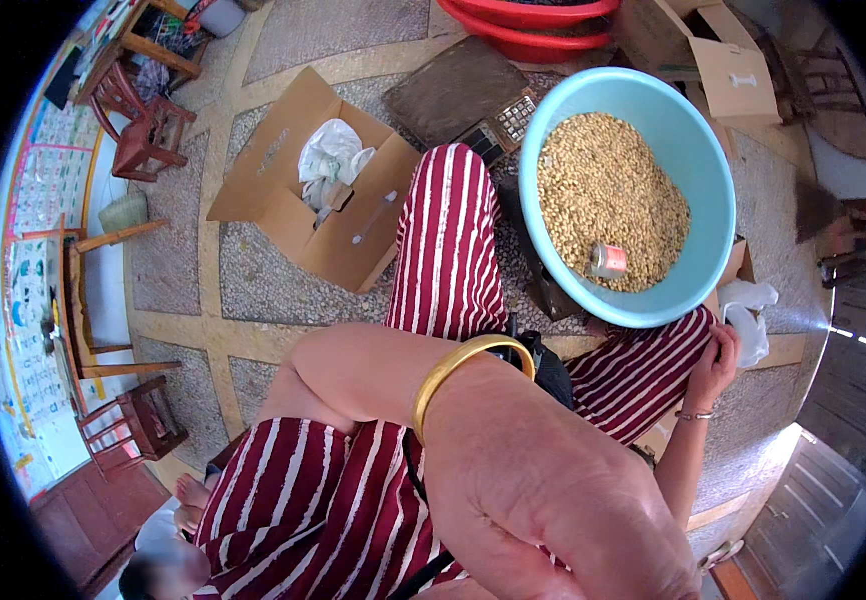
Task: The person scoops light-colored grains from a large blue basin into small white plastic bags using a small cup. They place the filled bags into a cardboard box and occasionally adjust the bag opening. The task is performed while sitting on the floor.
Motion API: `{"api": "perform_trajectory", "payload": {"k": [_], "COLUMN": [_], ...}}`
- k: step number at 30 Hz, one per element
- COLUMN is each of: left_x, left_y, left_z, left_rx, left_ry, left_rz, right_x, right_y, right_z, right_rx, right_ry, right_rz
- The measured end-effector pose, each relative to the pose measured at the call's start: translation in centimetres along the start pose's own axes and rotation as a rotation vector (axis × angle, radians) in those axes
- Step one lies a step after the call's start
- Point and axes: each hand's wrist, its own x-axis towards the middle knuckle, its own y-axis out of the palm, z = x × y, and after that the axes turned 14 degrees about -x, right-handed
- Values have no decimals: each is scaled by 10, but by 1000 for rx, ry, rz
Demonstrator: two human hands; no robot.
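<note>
My left hand (553, 487), with a gold bangle (433, 382) at its wrist, is bent across my body very near the camera; its fingers are mostly hidden or cut off. My right hand (716, 360), wearing a thin bracelet (694, 415), rests at my striped trouser knee beside the tub, its fingers curled; whether they grip the cloth is unclear. A large light-blue plastic tub (710, 172) stands ahead on the right, holding many small pale-brown beans or kernels (605, 180). On them lies a small jar with a red label (608, 260), tipped on its side.
Left of my knee is an open cardboard box (358, 247) with white plastic bags (330, 159). Red basins (530, 37) and another carton (733, 75) stand beyond. A white bag (748, 330) lies right of the tub. Wooden chairs (147, 142) line the left; a person (166, 566) is at lower left.
</note>
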Motion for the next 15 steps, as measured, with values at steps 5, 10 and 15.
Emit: {"api": "perform_trajectory", "payload": {"k": [5, 10, 15], "left_x": [-22, -31, -40], "left_y": [-5, -16, -21], "left_z": [-27, -46, -61], "left_rx": [19, 28, 48], "left_ry": [66, 111, 125], "left_rz": [1, -9, -20], "right_x": [6, 12, 18], "right_y": [-5, -2, 0], "right_z": [4, -3, 1], "right_rx": [-141, -169, -191], "right_ry": [-5, -8, -13], "right_rz": [32, 54, 86]}}
